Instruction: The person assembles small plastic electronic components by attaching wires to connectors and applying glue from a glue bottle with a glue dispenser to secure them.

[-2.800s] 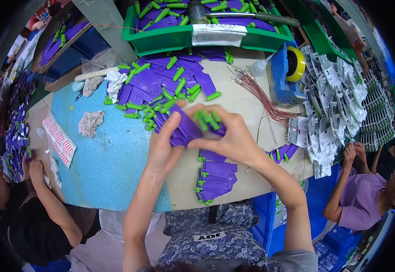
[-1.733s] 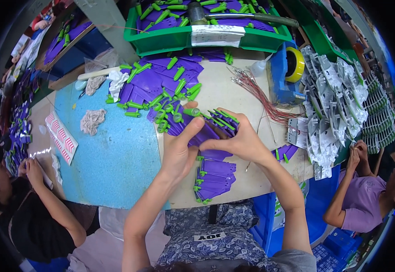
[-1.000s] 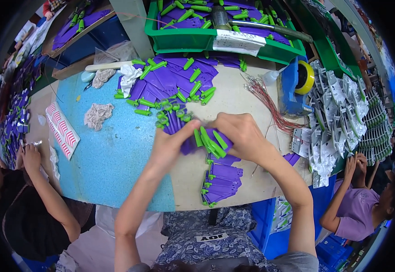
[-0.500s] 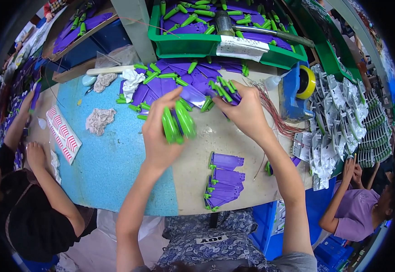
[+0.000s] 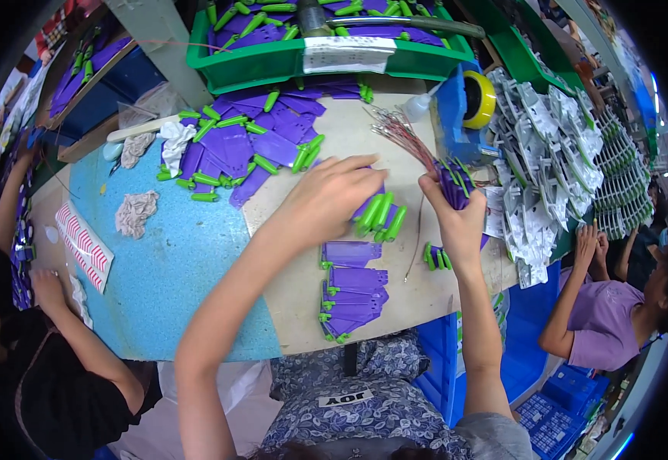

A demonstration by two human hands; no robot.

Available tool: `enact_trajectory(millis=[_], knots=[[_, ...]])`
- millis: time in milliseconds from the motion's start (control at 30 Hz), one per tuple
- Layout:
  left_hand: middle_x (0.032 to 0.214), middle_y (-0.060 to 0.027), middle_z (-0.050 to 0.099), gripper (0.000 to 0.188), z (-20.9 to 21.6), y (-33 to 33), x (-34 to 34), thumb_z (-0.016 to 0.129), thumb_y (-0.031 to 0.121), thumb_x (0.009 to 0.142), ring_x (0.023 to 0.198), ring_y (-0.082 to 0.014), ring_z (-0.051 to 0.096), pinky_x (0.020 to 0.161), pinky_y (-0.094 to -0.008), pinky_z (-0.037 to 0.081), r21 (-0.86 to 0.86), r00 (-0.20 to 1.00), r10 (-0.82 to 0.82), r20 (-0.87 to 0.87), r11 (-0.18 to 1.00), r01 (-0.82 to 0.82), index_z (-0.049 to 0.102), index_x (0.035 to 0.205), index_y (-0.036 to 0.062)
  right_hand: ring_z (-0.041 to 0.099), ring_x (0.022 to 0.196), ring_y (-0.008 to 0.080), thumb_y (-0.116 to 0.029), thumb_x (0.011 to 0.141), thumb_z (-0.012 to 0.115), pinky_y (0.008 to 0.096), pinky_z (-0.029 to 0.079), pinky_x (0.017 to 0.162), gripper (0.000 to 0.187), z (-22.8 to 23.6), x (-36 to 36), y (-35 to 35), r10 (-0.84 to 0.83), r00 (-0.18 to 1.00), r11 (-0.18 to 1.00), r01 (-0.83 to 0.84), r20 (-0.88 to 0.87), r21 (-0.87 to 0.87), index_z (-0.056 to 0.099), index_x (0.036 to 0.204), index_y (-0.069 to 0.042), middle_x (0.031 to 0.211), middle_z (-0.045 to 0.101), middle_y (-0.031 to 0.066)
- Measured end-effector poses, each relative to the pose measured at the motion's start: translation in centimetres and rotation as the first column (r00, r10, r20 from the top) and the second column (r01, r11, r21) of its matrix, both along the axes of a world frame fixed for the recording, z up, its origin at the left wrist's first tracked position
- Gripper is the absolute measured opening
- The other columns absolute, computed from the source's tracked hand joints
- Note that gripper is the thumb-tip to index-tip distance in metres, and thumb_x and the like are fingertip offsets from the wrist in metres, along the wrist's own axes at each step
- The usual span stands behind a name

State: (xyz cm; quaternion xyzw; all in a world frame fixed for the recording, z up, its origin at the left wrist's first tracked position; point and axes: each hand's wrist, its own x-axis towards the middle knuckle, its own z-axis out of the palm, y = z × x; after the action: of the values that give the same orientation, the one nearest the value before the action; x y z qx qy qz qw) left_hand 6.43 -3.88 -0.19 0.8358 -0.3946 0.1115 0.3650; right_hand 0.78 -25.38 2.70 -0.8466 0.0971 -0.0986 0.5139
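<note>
My left hand (image 5: 326,198), over the middle of the table, is closed round a small bundle of flat purple pieces with green tubular ends (image 5: 381,216). Its green ends point toward me. Off to the right, my right hand (image 5: 458,230) grips another bundle of purple pieces (image 5: 454,182) with thin green edges, held more upright. Below my left hand lies a fanned row of purple pieces (image 5: 355,287), their green ends to the left. A few more green-ended pieces (image 5: 437,257) lie under my right wrist. The loose pile of purple and green pieces (image 5: 230,146) spreads at the far left.
A green bin (image 5: 273,75) of similar pieces, with a hammer (image 5: 395,26) across it, stands at the back. Red wires (image 5: 407,134), a blue tape dispenser (image 5: 449,115) and stacked silvery parts (image 5: 537,153) are right. Crumpled cloths (image 5: 136,213) lie left; co-workers sit on both sides.
Both hands have moved rightward away from the pile with their bundles, the right one also nearer to me. The view has shifted, so the table's things appear further left and up.
</note>
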Motion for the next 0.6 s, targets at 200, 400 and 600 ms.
enact_trajectory(millis=[200,400,600], knots=[[0.085,-0.0139,0.071,0.029,0.6,-2.1,1.8,0.074,-0.003,0.069,0.087,-0.0303,0.07,0.075,-0.0419,0.053,0.131,0.992,0.062,-0.112,0.99,-0.047,0.06,0.094,0.0017,0.044,0.059,0.0007,-0.012,0.087,0.077,0.0213,0.032,0.053,0.013,0.0,-2.4,-1.3,-0.065,0.998,0.986,0.067,-0.016,0.154,0.073,0.094,-0.001,0.071,0.058,-0.0081],[0.118,-0.0129,0.066,0.044,1.3,-0.6,-6.0,0.071,0.0,0.083,0.102,-0.0202,0.067,0.089,-0.0351,0.055,-0.628,0.276,-0.655,-0.703,0.391,-0.673,0.056,0.124,-0.0028,0.05,0.06,0.0032,-0.015,0.086,0.078,0.0208,0.035,0.052,0.018,0.1,-2.4,3.0,0.403,0.881,0.687,-0.111,-0.249,0.718,0.071,0.099,-0.004,0.074,0.061,-0.0048],[0.13,-0.0155,0.06,0.06,0.5,-1.1,-8.3,0.062,-0.001,0.086,0.125,-0.0284,0.057,0.108,-0.0439,0.046,-0.619,0.2,-0.825,-0.528,0.212,-0.756,0.043,0.143,-0.0028,0.057,0.063,0.0077,-0.015,0.085,0.076,0.0261,0.046,0.059,0.023,1.0,-2.6,3.1,0.538,0.822,0.787,-0.41,-0.186,0.462,0.07,0.102,-0.002,0.076,0.064,-0.0029]])
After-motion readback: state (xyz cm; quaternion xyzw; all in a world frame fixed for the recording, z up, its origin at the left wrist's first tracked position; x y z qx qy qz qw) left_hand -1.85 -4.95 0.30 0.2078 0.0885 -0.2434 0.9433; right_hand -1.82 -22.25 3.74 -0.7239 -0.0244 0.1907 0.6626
